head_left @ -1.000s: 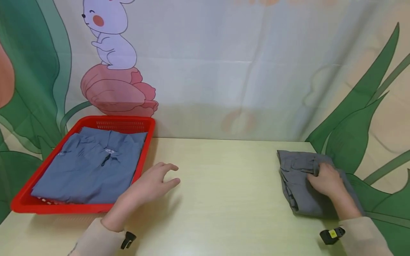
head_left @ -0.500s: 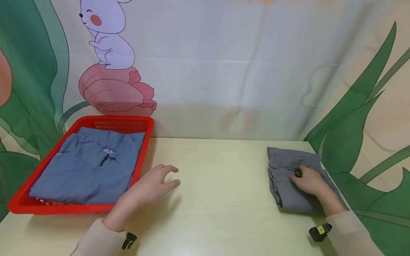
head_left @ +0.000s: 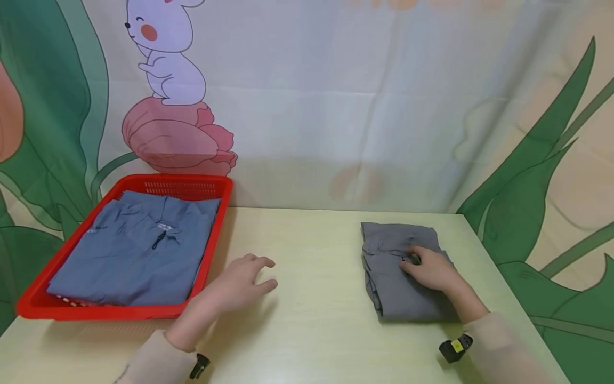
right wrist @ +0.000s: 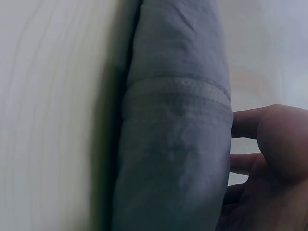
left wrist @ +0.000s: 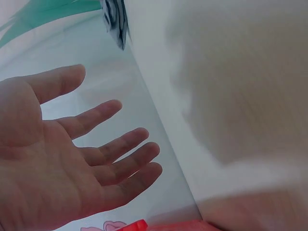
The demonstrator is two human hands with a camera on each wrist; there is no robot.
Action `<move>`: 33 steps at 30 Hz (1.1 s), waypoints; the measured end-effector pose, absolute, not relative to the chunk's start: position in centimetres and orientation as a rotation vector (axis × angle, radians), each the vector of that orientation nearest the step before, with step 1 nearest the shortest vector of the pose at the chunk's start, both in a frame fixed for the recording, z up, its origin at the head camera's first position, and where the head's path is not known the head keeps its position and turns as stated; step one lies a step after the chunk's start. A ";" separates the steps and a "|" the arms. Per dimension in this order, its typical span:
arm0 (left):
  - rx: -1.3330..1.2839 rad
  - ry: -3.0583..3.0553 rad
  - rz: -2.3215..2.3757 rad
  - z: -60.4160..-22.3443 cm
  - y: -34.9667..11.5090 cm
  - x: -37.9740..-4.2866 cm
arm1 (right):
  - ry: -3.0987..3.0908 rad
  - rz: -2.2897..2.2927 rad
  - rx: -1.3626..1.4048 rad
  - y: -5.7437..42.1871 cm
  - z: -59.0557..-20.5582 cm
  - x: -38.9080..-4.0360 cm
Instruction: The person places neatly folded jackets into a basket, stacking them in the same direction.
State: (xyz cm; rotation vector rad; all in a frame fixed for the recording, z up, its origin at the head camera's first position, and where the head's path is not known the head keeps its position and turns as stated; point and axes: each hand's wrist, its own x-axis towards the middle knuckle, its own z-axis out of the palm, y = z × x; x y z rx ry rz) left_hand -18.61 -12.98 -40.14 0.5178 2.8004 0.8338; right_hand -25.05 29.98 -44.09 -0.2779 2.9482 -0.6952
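Right hand (head_left: 431, 269) rests on top of the folded grey garment (head_left: 400, 277), fingers curled into the cloth; the right wrist view shows the folded edge (right wrist: 175, 134) beside the fingers, so it reads as gripping or pressing the fabric.

Change over the last second: the grey garment has slid along the worktop (head_left: 316, 298) from the far right corner toward the middle, hand riding on it. It now sits right of centre, well clear of the right edge. Judgement: it's being dragged in toward the person, fold intact so far.

Left hand (head_left: 242, 285) has barely moved. It is released, fingers spread and relaxed, palm down on or just over the worktop near the red basket (head_left: 120, 312), holding nothing; the left wrist view confirms an empty palm (left wrist: 53, 163).

Folded blue shirt (head_left: 134, 250) lies in the basket at the left edge, unchanged.

Writing: small pale marks on the blue shirt near the collar, too small to read. No legible brand anywhere. Backdrop is a cartoon mouse (head_left: 165, 53) on a flower.
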 end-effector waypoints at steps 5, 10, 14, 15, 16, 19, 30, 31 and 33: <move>0.526 2.783 0.802 -40.8 -12.4 -18.5 | 2.934 -0.698 -0.310 27.8 -44.4 -25.0; 0.530 2.780 0.761 -41.4 -12.0 -18.5 | 2.898 -0.733 -0.415 25.9 -44.3 -24.6; 0.518 2.772 0.732 -41.6 -11.5 -18.5 | 2.846 -0.829 -0.554 24.9 -44.0 -24.0; 0.518 2.771 0.725 -41.6 -11.4 -18.5 | 2.831 -0.868 -0.581 24.8 -43.8 -23.9; 0.521 2.771 0.720 -41.7 -11.3 -18.5 | 2.819 -0.904 -0.604 24.7 -43.7 -23.8; 0.531 2.764 0.712 -41.9 -10.9 -18.4 | 2.829 -0.972 -0.633 25.1 -43.2 -23.6; 0.532 2.737 0.695 -42.9 -10.3 -18.1 | 2.967 -0.767 -0.567 28.0 -43.0 -22.9; 0.535 2.731 0.704 -42.9 -10.3 -18.1 | 2.938 -0.748 -0.548 28.1 -43.2 -22.8; 0.536 2.723 0.713 -43.0 -10.2 -18.2 | 2.880 -0.727 -0.518 28.0 -43.6 -22.7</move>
